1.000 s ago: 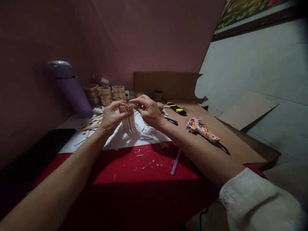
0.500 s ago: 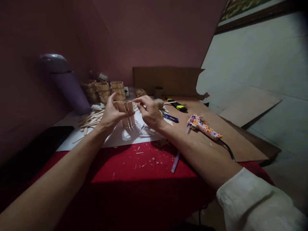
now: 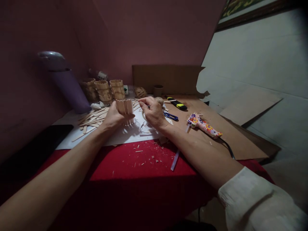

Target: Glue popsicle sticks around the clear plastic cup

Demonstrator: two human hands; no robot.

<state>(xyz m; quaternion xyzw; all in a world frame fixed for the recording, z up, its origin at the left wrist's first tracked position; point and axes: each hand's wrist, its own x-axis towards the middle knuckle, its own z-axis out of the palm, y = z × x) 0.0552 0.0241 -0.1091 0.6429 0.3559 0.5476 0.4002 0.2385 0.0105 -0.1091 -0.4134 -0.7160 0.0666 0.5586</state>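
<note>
A cup of upright wooden craft sticks (image 3: pixel 125 107) is in the grip of my left hand (image 3: pixel 113 116), whose fingers wrap round its side, above the white paper (image 3: pixel 117 138). Just right of the cup, apart from it, my right hand (image 3: pixel 154 113) has its thumb and fingertips pinched together; whatever they hold, if anything, is too small to make out. Loose craft sticks (image 3: pixel 92 119) lie piled left of my left hand. A blue cutter (image 3: pixel 171 116) rests beside my right wrist.
Several finished stick cups (image 3: pixel 117 89) stand at the back by a ball of twine (image 3: pixel 140 92). A yellow-black utility knife (image 3: pixel 177 104) and a flowered glue gun (image 3: pixel 204 125) lie on cardboard (image 3: pixel 228 146). A glue stick (image 3: pixel 175 161) and shavings are on the red cloth (image 3: pixel 144 170).
The cup has shifted slightly and turned in my left hand, whose thumb no longer points up. My right hand has drawn a little away to the right from the cup's rim.
</note>
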